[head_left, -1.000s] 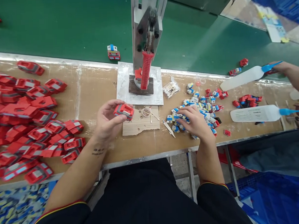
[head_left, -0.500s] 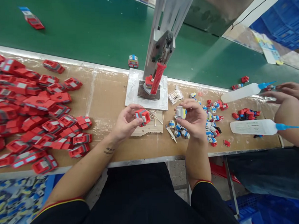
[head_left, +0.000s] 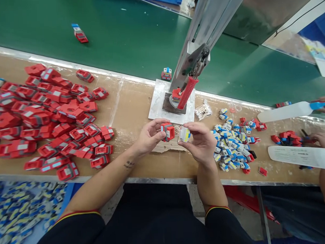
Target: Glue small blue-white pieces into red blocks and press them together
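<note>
Pinched in my left hand is a red and grey toy vehicle body, its hollow side facing right. My right hand grips a small white, blue and yellow toy part between thumb and fingers. The two pieces face each other with a narrow gap between them, above a torn piece of cardboard. Just beyond my hands stands a press with a red handle on a metal base plate. A red piece sits under the press.
Red vehicle bodies are heaped on the left. White-blue parts lie scattered on the right, near a bag of cotton swabs. Two bottles and another person's hand are farther right. A green conveyor belt runs behind.
My hands have come closer together, bringing the white-blue part near the red body's hollow side. The camera view has shifted left. The other person's hands have moved apart.
</note>
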